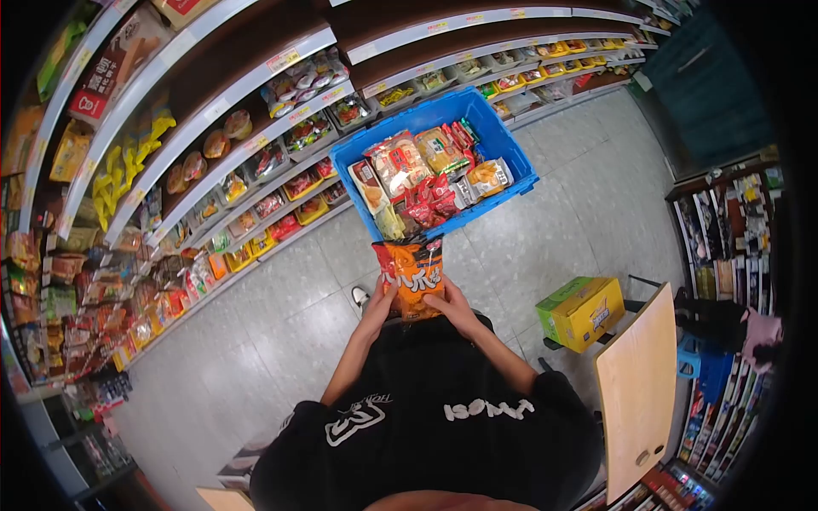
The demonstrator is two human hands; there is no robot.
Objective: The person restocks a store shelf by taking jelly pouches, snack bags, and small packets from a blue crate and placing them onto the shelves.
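An orange snack bag (411, 277) with dark and red parts and white lettering is held upright in front of my chest. My left hand (379, 305) grips its left side, and my right hand (452, 305) grips its right side near the lower corner. Just beyond the bag stands a blue crate (504, 203) filled with packaged snacks. Inside it are a clear-and-red pack (399, 163), red packets (430, 200) and a white-and-yellow pack (488, 177). The top of the orange bag comes close to the crate's near edge.
Store shelves (256, 128) with packaged food curve along the left and far side. A yellow-green carton (581, 313) is at the right, beside a wooden tabletop (635, 383). A person in pink (761, 336) is at the far right, near more shelves.
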